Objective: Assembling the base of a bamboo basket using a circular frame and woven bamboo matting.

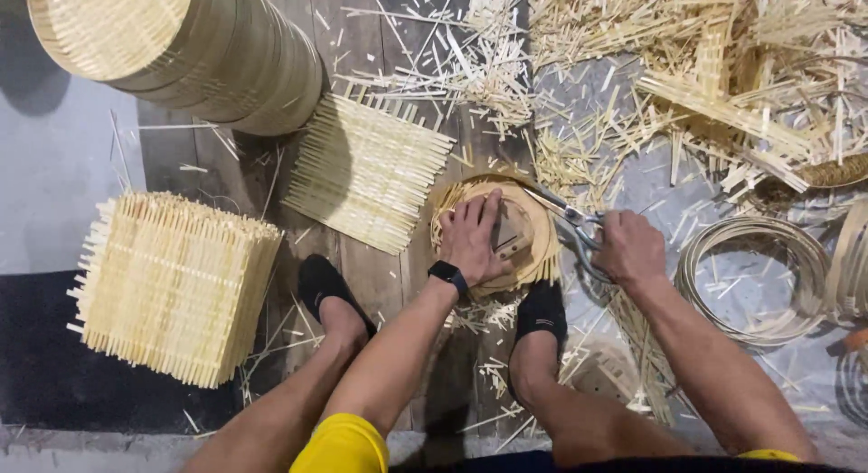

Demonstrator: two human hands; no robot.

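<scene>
Bamboo is the material of nearly everything in view. A round woven bamboo disc (533, 247) lies on the dark wooden floor boards (380, 274), between the person's two feet in black socks (542, 312). A small wooden block (512, 236) rests on top of the disc. The left hand (472, 238) lies flat on the disc, fingers (470, 211) spread and pressed down, touching the block's left edge; a black wristband (448, 276) sits on its wrist. The right hand (630, 247) is closed around the handles of a pair of metal shears (568, 218), whose blades reach to the upper right rim of the disc. Whether the blades are parted or shut cannot be told.

Left of the disc, a square mat of woven bamboo slats (366, 170) lies flat on the boards. Further left stands a tall stack of square woven bamboo mats (172, 288). At upper left lies a stack of round bamboo steamer frames (194, 52), tipped on its side. Loose bamboo offcuts (687, 84) cover the grey floor at upper right, and coiled thin bamboo hoops (755, 279) lie just beside the right forearm
</scene>
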